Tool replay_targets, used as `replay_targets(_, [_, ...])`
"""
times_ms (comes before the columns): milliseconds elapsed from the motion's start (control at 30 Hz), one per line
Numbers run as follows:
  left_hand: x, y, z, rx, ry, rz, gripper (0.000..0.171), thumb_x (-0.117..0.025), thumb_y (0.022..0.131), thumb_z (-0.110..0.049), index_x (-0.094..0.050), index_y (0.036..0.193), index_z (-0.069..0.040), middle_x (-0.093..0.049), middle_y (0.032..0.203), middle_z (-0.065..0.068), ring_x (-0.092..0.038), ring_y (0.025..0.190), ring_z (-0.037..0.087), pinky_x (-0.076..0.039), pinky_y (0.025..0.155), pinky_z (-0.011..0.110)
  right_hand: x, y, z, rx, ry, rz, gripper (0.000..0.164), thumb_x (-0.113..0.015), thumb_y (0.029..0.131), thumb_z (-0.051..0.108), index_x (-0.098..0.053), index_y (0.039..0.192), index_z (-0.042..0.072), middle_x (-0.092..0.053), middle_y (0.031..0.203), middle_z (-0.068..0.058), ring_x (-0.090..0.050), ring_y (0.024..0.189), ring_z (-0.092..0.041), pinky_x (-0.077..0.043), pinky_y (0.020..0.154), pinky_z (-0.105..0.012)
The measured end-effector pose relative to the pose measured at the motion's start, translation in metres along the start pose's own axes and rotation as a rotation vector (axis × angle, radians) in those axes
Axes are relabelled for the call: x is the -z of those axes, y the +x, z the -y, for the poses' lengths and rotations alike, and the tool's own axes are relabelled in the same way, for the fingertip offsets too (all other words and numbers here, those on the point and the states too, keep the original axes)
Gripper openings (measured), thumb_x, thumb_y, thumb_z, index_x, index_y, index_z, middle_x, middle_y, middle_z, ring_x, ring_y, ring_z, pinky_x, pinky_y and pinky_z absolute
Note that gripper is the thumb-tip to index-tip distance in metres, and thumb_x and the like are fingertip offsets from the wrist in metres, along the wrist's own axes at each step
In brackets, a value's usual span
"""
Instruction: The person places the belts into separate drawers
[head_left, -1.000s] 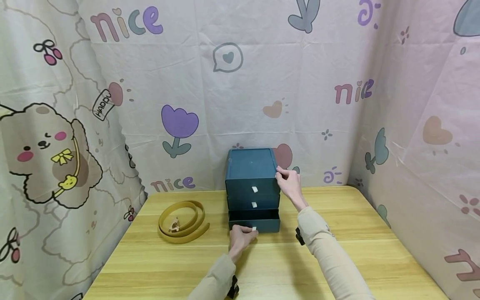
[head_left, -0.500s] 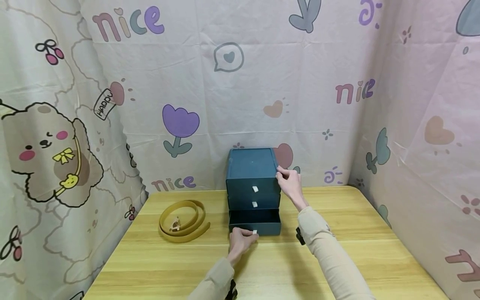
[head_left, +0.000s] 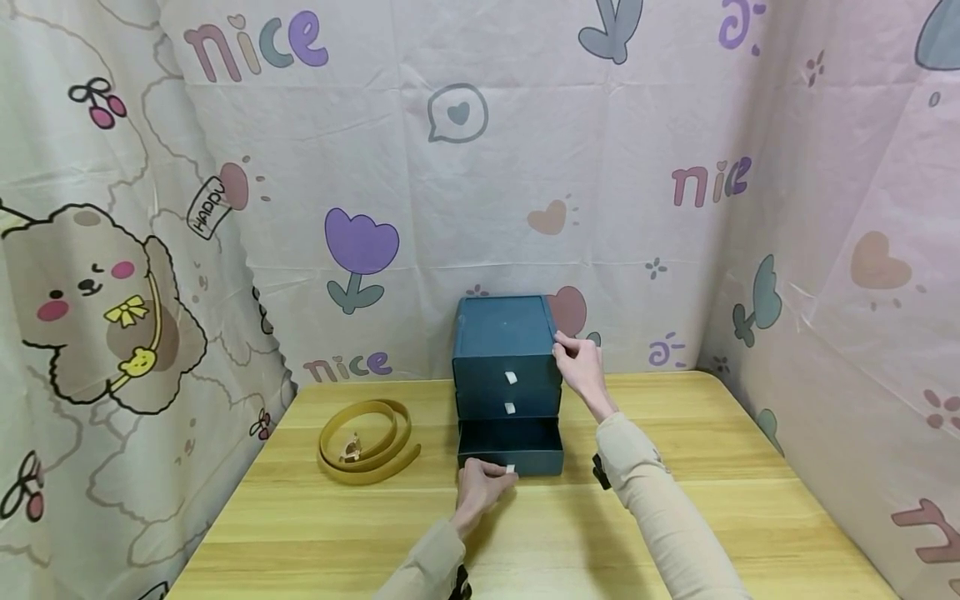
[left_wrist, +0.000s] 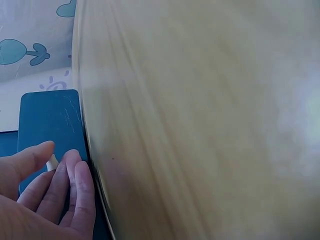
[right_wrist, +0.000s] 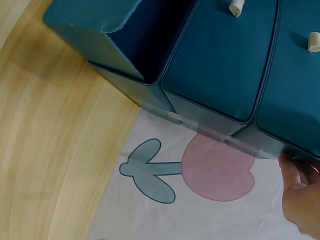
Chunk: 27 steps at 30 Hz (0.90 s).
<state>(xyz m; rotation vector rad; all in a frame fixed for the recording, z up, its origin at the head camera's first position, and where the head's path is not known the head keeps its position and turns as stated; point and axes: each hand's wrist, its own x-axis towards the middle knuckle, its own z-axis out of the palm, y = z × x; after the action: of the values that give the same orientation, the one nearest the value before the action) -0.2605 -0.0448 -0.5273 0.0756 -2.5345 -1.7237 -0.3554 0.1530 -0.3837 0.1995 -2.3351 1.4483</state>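
A dark teal storage box (head_left: 504, 325) with three stacked drawers stands at the back of the table. Its bottom drawer (head_left: 537, 463) is pulled part way out, and the inside that shows is bare and dark. My left hand (head_left: 480, 490) pinches the small white pull tab (head_left: 511, 469) on that drawer's front; in the left wrist view the tab (left_wrist: 52, 162) sits between thumb and fingers. My right hand (head_left: 580, 367) grips the box's upper right front edge, with its fingers partly hidden in the right wrist view. The two upper drawers (right_wrist: 220, 55) are closed.
A coiled mustard-yellow belt (head_left: 367, 478) with a gold-coloured buckle (head_left: 350, 450) lies on the wooden table (head_left: 300, 533), left of the box. Printed cloth (head_left: 465, 192) hangs behind the table and on both sides.
The bottom drawer has slid further out toward me, my left hand moving with its tab. My right hand stays at the box's upper edge, and the belt lies as before.
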Motion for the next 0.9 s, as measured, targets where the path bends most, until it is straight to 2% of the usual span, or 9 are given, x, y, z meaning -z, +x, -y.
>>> replay_targets(200, [0.001,-0.004,0.001,-0.010,0.017,0.007,0.014,-0.085,0.077,-0.014,-0.081,0.084,-0.002,-0.077,0.073,0.009,-0.066,0.065,0.013,-0.057,0.061,0.027,0.001,0.000,0.002,-0.004,-0.004,0.001,0.037,-0.055,0.102,0.018,-0.063,0.136,0.007,-0.061,0.144,-0.009,-0.067,0.119,-0.028,-0.045,0.066,-0.017])
replay_targets(500, [0.004,-0.010,0.001,-0.025,0.005,0.036,0.016,-0.084,0.077,-0.013,-0.081,0.086,0.001,-0.076,0.074,0.010,-0.066,0.064,0.014,-0.055,0.059,0.027,0.002,-0.002,0.002,-0.004,0.000,0.007,0.037,-0.055,0.102,0.018,-0.063,0.136,0.007,-0.061,0.143,-0.009,-0.068,0.117,-0.030,-0.045,0.064,-0.019])
replay_targets(900, [0.005,-0.011,0.000,-0.002,0.001,0.042,0.015,-0.084,0.077,-0.012,-0.080,0.085,0.001,-0.075,0.071,0.008,-0.065,0.059,0.012,-0.054,0.056,0.024,0.001,-0.002,0.003,0.001,-0.005,0.005,0.037,-0.055,0.101,0.018,-0.064,0.135,0.007,-0.061,0.143,-0.009,-0.069,0.114,-0.030,-0.042,0.060,-0.019])
